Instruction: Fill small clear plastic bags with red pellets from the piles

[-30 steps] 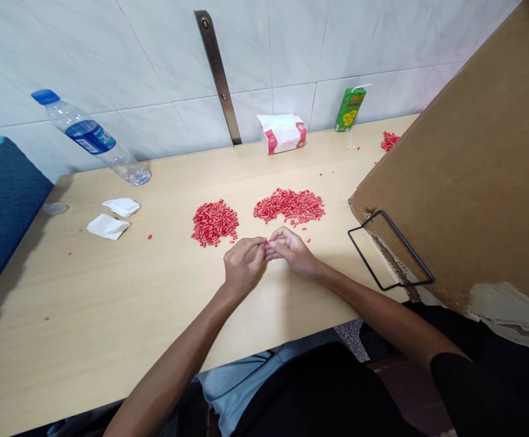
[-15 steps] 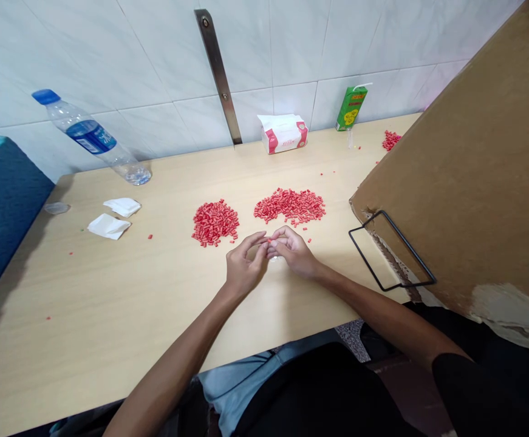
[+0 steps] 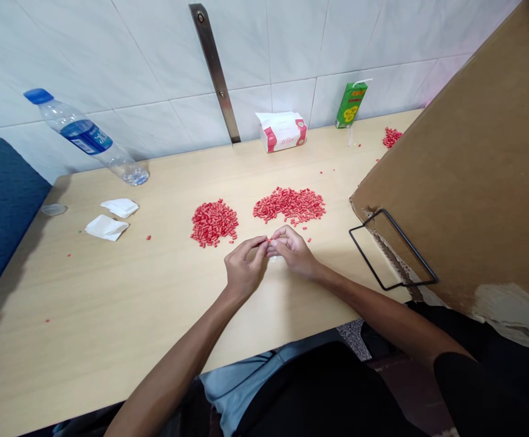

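My left hand (image 3: 242, 267) and my right hand (image 3: 292, 250) meet fingertip to fingertip just above the wooden table (image 3: 109, 291). Both pinch a tiny red piece (image 3: 268, 240) between them. Beyond the hands lie two heaps of small red pieces: the left heap (image 3: 214, 221) and the wider right heap (image 3: 290, 205). Something small and pale lies on the table under my right fingers; I cannot make out what it is.
A large cardboard box (image 3: 474, 176) with a black wire handle (image 3: 392, 249) stands at the right. Along the tiled wall are a leaning water bottle (image 3: 84, 136), a tissue pack (image 3: 281, 130) and a green juice carton (image 3: 350, 104). Crumpled tissues (image 3: 108, 226) lie at the left.
The left fingers opened slightly half a second ago and have closed back into a pinch. Both hands stay in the same spot.
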### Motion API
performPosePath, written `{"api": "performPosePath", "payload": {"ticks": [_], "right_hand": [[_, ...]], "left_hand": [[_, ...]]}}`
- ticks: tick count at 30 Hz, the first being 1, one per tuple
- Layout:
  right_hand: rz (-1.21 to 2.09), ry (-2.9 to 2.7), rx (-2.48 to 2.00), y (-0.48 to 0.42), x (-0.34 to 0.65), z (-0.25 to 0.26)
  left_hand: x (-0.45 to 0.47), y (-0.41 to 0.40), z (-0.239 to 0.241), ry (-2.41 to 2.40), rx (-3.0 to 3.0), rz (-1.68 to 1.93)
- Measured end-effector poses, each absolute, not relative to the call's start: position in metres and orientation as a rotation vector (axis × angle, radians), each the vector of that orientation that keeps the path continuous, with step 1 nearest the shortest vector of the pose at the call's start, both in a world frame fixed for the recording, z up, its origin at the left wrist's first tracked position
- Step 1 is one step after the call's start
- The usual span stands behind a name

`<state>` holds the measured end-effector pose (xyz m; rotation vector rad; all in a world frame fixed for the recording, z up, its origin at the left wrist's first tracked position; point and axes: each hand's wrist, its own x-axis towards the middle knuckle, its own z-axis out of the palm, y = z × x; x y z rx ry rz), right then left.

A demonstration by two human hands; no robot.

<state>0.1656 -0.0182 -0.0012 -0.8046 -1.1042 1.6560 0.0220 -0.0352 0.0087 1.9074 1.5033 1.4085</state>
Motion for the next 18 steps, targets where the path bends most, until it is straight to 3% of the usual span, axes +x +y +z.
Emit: {"api": "performPosePath", "payload": {"ticks": [18], "right_hand": [[1.613, -1.084, -0.815, -0.0214, 0.1619, -0.0020]], "left_hand": [[0.0219, -0.0343, 0.0036, 1.448, 1.942, 1.459]]}}
